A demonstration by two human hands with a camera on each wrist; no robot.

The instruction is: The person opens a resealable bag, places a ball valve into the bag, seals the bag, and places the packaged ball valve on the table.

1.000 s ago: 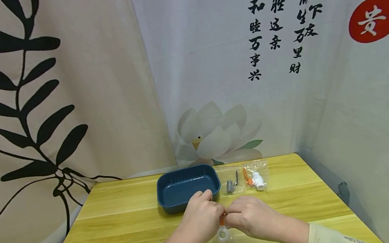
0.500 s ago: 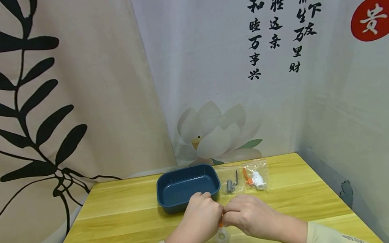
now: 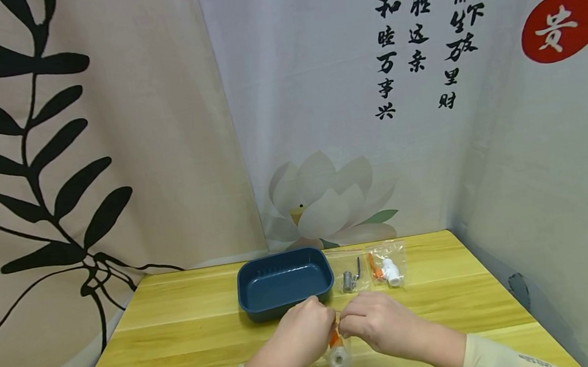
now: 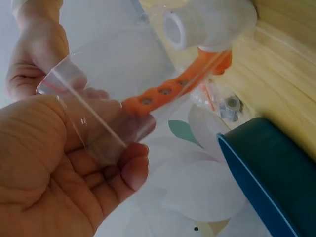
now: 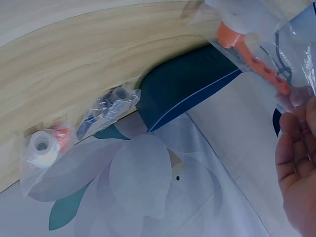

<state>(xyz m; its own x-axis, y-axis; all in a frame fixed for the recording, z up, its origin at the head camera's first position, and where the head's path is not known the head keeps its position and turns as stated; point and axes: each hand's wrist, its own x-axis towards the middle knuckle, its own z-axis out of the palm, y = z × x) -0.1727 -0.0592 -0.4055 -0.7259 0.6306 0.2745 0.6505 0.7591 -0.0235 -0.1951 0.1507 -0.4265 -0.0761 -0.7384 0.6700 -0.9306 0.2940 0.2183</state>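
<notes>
Above the front of the table hangs a clear zip bag (image 4: 113, 59), and inside it a white plastic valve (image 4: 217, 22) with an orange handle (image 4: 170, 91). My left hand (image 3: 306, 332) pinches the bag's top edge by the seal strip, its fingertips near the handle's end in the left wrist view. Close beside it, my right hand (image 3: 380, 323) grips the other side of the same edge with thumb and curled fingers. In the head view the valve (image 3: 339, 361) dangles below both hands, its round opening facing the camera. The right wrist view shows only part of my right hand (image 5: 301, 153).
Just beyond the hands stands a dark blue plastic basin (image 3: 285, 279). To its right lie a bag with grey metal parts (image 3: 348, 282) and another bagged white and orange valve (image 3: 391, 272). A printed cloth wall (image 3: 178, 158) rises behind the wooden table (image 3: 181, 330).
My hands have drawn slightly apart at the bag's top, so a small gap shows between the fingertips. More of the orange handle shows, and the valve below has shifted slightly.
</notes>
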